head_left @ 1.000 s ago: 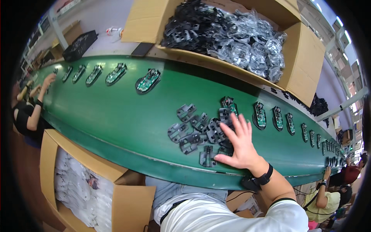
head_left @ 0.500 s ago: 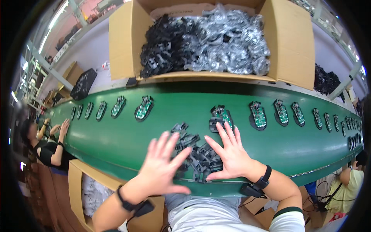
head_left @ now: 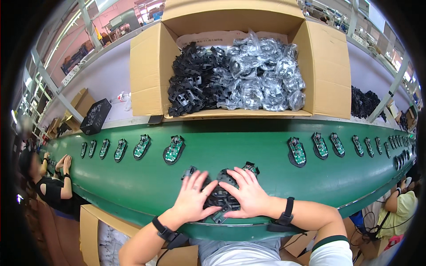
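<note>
A heap of black plastic parts (head_left: 218, 193) lies on the green conveyor belt close to my body. My left hand (head_left: 193, 199) rests over the heap's left side, fingers stretched out and a little blurred. At its right side, my right hand (head_left: 246, 197) lies with fingers spread, touching the parts; its fingertips are by a dark rounded piece (head_left: 226, 176). Just beyond those fingertips, a black shell with a green circuit board (head_left: 251, 168) is partly hidden. Both thumbs point inward along the near side of the heap.
Rows of circuit-board shells lie on the belt at left (head_left: 173, 149) and right (head_left: 297, 152). Beyond it stands a big open carton (head_left: 146, 71) of black parts and clear-bagged pieces. Another carton (head_left: 88, 230) sits below the belt's near edge. Co-workers (head_left: 53, 186) are at both sides.
My hands have come closer together and lowered onto the black parts, which are now bunched more tightly. The circuit-board shell near my right hand is now more covered. The view has tilted up.
</note>
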`<action>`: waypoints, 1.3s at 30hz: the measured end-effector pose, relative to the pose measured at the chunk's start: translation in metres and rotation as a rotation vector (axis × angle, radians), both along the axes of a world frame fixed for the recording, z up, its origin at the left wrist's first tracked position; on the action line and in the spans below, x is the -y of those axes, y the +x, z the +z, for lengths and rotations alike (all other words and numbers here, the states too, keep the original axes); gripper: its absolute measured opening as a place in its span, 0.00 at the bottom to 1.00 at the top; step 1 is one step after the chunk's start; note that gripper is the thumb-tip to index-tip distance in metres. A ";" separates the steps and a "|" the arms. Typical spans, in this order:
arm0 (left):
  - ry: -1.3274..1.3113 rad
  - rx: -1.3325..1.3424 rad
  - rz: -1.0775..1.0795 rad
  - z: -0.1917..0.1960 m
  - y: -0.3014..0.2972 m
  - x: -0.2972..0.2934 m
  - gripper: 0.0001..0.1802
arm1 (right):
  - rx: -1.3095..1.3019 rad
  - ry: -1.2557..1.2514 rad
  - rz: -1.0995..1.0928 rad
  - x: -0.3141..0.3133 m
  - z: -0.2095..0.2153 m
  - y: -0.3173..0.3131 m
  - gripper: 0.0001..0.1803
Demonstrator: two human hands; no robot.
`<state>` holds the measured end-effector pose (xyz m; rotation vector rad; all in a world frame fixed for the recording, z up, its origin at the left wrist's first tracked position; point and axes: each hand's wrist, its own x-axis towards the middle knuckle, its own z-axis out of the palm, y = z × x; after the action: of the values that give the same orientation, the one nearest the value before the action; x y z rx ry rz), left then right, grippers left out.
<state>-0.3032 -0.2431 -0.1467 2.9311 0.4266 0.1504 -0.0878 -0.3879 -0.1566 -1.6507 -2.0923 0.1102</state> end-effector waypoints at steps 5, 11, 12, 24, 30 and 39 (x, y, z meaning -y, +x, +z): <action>-0.051 -0.212 0.141 0.024 -0.034 -0.005 0.67 | 0.025 -0.096 0.051 -0.002 0.002 -0.015 0.60; -0.151 0.287 0.047 -0.006 -0.023 0.000 0.50 | -0.079 0.043 0.170 -0.014 -0.005 -0.022 0.48; -0.126 0.315 0.060 -0.009 -0.020 0.003 0.49 | -0.089 0.058 0.170 -0.015 -0.004 -0.022 0.47; -0.486 0.731 0.335 -0.024 0.006 0.017 0.43 | -0.408 0.200 0.122 -0.025 -0.015 -0.045 0.37; -0.802 0.915 0.393 -0.043 0.031 0.012 0.43 | -0.524 0.288 0.012 -0.043 -0.009 -0.056 0.40; -0.270 1.112 -0.005 0.084 0.102 -0.093 0.39 | -0.466 0.826 -0.042 -0.132 0.087 -0.009 0.34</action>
<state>-0.2011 -0.1501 -0.0623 2.1238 0.2101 1.4569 -0.0971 -0.2557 -0.0696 -1.0303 -1.4467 -0.3160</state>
